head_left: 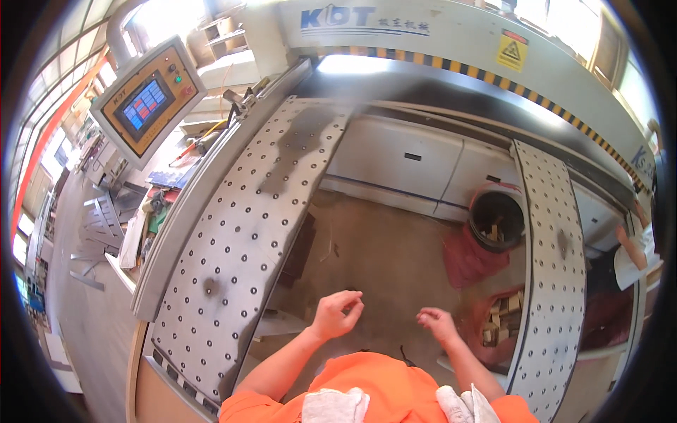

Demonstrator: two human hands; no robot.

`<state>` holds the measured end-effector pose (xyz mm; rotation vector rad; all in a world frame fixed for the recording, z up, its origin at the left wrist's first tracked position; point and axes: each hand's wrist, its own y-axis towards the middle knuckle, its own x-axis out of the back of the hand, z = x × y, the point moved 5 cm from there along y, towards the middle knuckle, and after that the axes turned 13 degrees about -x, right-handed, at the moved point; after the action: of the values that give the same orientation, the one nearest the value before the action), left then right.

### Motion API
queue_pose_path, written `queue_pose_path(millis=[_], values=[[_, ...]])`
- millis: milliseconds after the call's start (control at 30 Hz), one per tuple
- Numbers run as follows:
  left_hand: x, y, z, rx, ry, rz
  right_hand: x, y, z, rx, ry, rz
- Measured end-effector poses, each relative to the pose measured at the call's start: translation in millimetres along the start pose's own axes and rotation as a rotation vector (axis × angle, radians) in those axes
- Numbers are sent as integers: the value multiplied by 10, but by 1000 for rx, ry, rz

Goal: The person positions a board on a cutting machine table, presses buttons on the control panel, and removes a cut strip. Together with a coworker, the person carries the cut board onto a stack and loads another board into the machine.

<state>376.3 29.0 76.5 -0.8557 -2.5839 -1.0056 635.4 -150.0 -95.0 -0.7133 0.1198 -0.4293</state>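
My left hand [338, 315] hangs in the air over the gap between two machine tables, its fingers curled in and nothing visible in them. To its right my right hand [438, 323] is also raised, fingers bent inward, with nothing seen in it. Neither hand touches anything. On the left lies a wide metal table [233, 243] dotted with small round fittings and marked by dark stains. A narrower table [553, 261] of the same kind stands to the right of my right hand.
A grey machine beam [458, 42] with a black-and-yellow striped edge spans the far side. A control panel [149, 99] with a lit screen hangs at left. Wood offcuts lie in a black bucket [518, 245] and a sack [486, 342]. Another person's arm [631, 247] shows far right.
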Motion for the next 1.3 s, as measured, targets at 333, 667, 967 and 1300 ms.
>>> queue_pose_path(millis=[333,667,967,1300], values=[[1298,649,1642,242,195,-316,244,3113,2439,-20,777,-30],[1957,-167,1450,443,335,-564,-150,2946,2471,134,1073,-199],[1668,-1415,483,503,372,-645,-168,1369,1525,-9,1032,-238],[2070,-3144,-775,652,730,-679,-673,-693,22,-196,1022,-158]])
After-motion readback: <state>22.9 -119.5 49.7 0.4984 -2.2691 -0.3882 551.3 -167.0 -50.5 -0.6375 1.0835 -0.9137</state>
